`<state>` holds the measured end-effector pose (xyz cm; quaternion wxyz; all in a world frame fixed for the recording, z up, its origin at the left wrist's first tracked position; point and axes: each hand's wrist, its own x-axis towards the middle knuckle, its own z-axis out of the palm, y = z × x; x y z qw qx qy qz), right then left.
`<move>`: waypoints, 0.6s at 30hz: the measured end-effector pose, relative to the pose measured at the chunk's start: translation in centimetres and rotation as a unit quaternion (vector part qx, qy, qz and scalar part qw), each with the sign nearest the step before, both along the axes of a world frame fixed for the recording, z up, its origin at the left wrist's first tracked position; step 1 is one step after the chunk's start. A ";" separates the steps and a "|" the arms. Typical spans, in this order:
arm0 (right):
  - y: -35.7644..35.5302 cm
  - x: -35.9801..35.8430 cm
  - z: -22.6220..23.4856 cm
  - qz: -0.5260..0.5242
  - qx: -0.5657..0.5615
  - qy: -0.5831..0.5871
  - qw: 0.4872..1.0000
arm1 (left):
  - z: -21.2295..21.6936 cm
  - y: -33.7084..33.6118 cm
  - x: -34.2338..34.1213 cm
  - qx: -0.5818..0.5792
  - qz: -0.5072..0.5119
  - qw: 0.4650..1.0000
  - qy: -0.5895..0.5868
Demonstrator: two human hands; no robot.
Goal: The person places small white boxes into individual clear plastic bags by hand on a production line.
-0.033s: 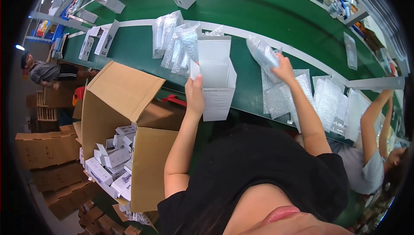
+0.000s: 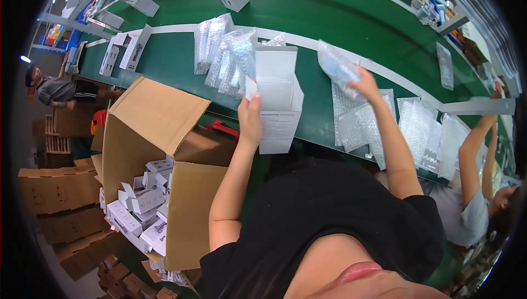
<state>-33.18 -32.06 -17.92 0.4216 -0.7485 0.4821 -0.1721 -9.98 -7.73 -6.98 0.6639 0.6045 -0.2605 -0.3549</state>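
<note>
In my left hand [image 2: 251, 120] is a white carton [image 2: 280, 129], gripped by its left side over the table's near edge. Its top flaps stand up and its mouth faces me; the inside looks bare as far as it shows. Up and to the right, my right hand [image 2: 364, 86] is closed round the lower end of a bubble-wrap pouch [image 2: 336, 64]. Something pale is inside that pouch, too blurred to name. Flat bubble-wrap bags [image 2: 358, 126] lie under my right forearm. Filled bubble-wrap pouches [image 2: 213, 41] lie just beyond the white carton, to its left.
A large open cardboard box [image 2: 192, 205] at the lower left holds several small white cartons [image 2: 147, 200]. Open white cartons [image 2: 134, 49] stand on the green table [image 2: 170, 52]. Beyond a pale rail runs a green surface [image 2: 307, 8]. Co-workers are at the far left and right.
My right hand and its pouch have shifted slightly right and down. The white carton in my left hand has moved a little to the right.
</note>
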 end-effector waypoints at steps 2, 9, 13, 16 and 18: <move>-1.6 -0.7 5.3 -0.032 0.259 -0.201 0.944 | -0.9 -0.2 0.2 -0.009 0.000 1.000 0.027; 3.6 0.7 25.8 0.248 -0.020 -0.182 0.951 | -3.8 -4.4 -2.3 -0.005 -0.090 0.985 -0.149; 6.0 3.2 29.9 0.386 -0.298 0.148 0.860 | -2.8 -6.5 -3.9 -0.046 -0.125 0.988 -0.075; 6.1 4.5 30.5 0.482 -0.416 0.274 0.721 | -3.1 -8.1 -5.3 -0.106 -0.139 0.982 -0.071; 6.9 6.1 30.7 0.497 -0.404 0.334 0.691 | -4.1 -9.2 -6.4 -0.193 -0.133 0.966 -0.112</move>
